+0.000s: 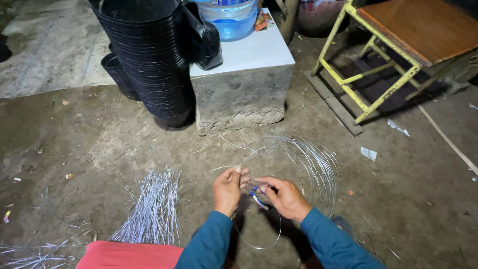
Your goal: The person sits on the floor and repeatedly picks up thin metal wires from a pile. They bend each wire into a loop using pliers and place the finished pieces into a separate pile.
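Wire [298,159] is pinched taut by the left hand [227,191] so pliers [256,197], gripped in the right hand [285,198], can apparently cut it.

Two hands, the left hand [227,190] and the right hand [284,197], share one pair of blue-handled pliers [257,198] and one coil of wire [308,164]. One bundle of cut wire pieces [152,209], too many to count, lies on the floor. There are two stacks of black pots [149,55], one water jug [231,17] and one yellow-framed table [398,45].

Both arms wear long teal sleeves, snug to the wrists; the left hand [227,191] and right hand [286,198] are bare; a coral-red garment covers the lap.
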